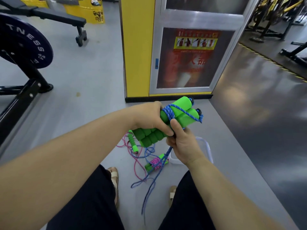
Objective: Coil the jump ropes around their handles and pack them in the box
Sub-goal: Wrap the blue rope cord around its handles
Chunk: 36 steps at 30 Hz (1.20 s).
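Coiling under way on a gym floor (93, 83): a person's left hand (149, 118) has its fingers (167, 131) curled tight round a pair of green foam handles (181, 112) held side by side. The right hand (184, 143), just below, pinches the blue rope (167, 113) between thumb and curled fingers.

Only a few turns of blue rope sit around the middle of the handles. Most of it hangs from the right hand and trails in loose loops on the floor between the person's feet, so this rope appears to be early in its winding.

One rope looks finished: a pink-wrapped bundle (156, 163) lies on the floor beside the near left edge of the clear box (208, 146), though whether it is inside cannot be told. A pink rope (123, 143) lies uncoiled to the left, one green handle visible. By this showing, one rope is coiled, one is in progress and one is untouched, and the packing is largely not yet done.

The floor is smooth pale grey, turning dark and glossy at far right. A weight plate (25, 45) and a bench (59, 17) stand at far left. A yellow pillar (136, 47) and a glazed cabinet (191, 55) stand straight ahead.
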### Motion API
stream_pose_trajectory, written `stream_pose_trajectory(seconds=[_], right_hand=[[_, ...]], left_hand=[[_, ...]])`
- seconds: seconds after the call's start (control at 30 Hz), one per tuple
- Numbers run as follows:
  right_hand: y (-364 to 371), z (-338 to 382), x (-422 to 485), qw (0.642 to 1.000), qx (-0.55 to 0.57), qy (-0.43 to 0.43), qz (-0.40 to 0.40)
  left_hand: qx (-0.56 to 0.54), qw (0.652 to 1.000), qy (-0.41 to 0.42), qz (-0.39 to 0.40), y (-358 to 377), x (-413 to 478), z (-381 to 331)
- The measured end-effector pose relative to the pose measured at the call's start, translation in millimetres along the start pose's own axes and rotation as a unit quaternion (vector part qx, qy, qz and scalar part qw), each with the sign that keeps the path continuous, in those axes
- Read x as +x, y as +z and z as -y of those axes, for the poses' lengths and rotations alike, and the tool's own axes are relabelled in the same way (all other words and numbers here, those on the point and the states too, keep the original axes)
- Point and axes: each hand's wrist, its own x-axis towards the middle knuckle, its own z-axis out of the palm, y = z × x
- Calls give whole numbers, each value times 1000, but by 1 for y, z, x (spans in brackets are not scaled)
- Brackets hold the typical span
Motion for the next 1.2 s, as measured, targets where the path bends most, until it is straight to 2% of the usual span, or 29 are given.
stream_pose_trajectory(seconds=[0.17,0.37,0.53,0.67,0.7,0.77,0.83,0.9,1.07,1.13,1.2], right_hand=[[8,-1,-1,999,0,-2,-43],[0,-2,4,996,10,28,-89],[-1,-8,3,998,-10,48,-41],[-11,-11,-1,981,-165,98,-11],[-12,-12,-3,971,-214,106,-5],[-9,-14,-8,941,-321,103,13],[2,-9,-10,900,-426,79,47],[12,2,-7,858,-502,60,86],[5,44,8,742,-655,6,144],[5,57,11,694,-692,-7,197],[6,65,15,664,-702,-5,257]], left_hand=[[-90,994,-25,59,-2,2,9],[-124,981,-70,130,-2,-12,33],[-154,983,-75,72,4,-10,46],[-110,990,-80,-23,-2,-6,50],[-80,992,-79,-54,-5,-3,51],[78,989,-75,-100,-10,2,52],[259,953,-69,-138,-6,5,52],[366,916,-62,-155,3,8,52],[536,837,-39,-100,14,8,44],[593,803,-5,-66,21,6,42],[623,781,27,-32,29,5,41]])
